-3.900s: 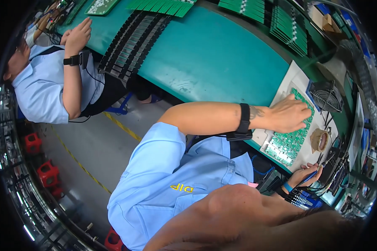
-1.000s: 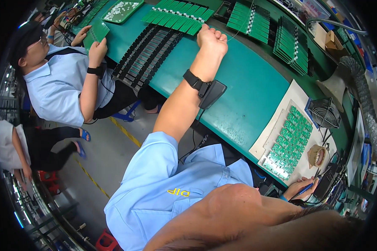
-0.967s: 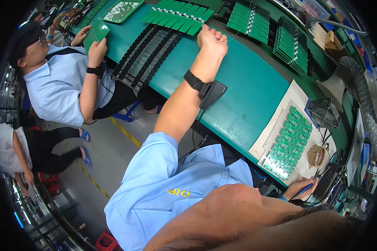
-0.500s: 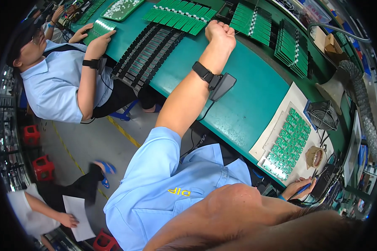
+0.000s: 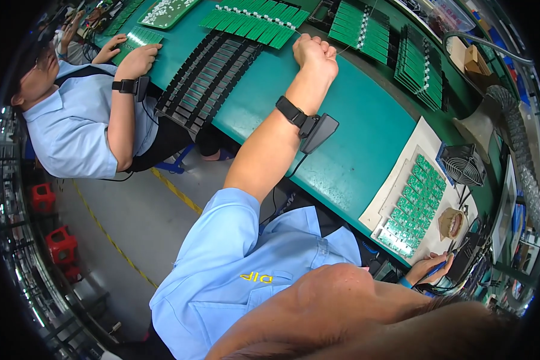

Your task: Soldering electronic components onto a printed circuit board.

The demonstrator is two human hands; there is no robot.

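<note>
Head view shows yellow shirt lettering (image 5: 256, 278), right fingers (image 5: 443, 272) holding a blue tool (image 5: 435, 269).

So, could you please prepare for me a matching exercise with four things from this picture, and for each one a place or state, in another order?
Column 1
1. left hand
2. right hand
3. panel of small green boards
4. fan

Column 2
A. lies flat on an off-white sheet
B. black, with a round grille
C. curled, near the long green boards
D. holds a blue pen-like tool

Right pairs: 1-C, 2-D, 3-A, 4-B
</note>
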